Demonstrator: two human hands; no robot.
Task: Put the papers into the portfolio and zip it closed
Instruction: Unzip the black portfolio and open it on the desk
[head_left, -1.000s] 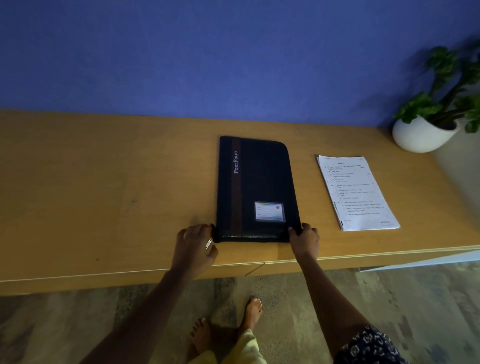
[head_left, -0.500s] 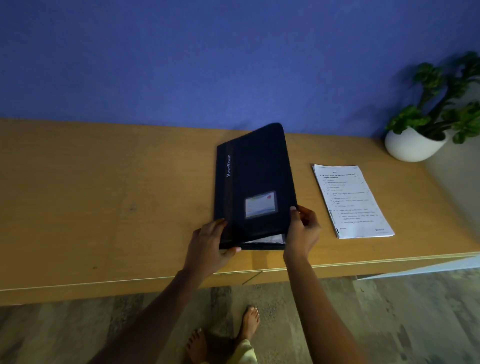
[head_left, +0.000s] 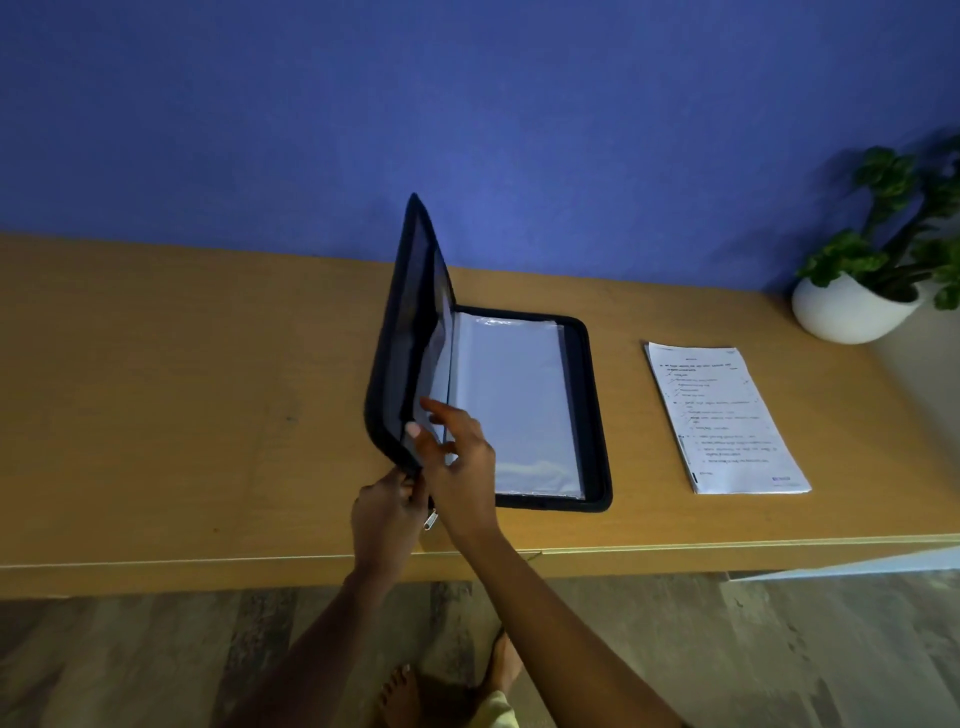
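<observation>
The dark portfolio (head_left: 592, 415) lies on the wooden table (head_left: 182, 389) with its front cover (head_left: 395, 364) standing nearly upright on the left. Clear plastic sleeves (head_left: 514, 405) show inside on the flat half. My left hand (head_left: 387, 512) pinches the cover's near bottom corner, beside the metal zip pull (head_left: 430, 519). My right hand (head_left: 457, 457) rests its fingers against the inner side of the raised cover and a sleeve. A stack of printed papers (head_left: 722, 415) lies flat on the table, right of the portfolio and apart from it.
A white pot with a green plant (head_left: 852, 306) stands at the table's back right corner. A blue wall (head_left: 467, 114) runs behind the table. The table's front edge (head_left: 208, 561) is near me, with my bare feet (head_left: 447, 680) on the floor below.
The portfolio lay shut a second ago. Both hands lifted the cover from its right edge, and it now stands nearly upright, showing the sleeves. The papers have not moved.
</observation>
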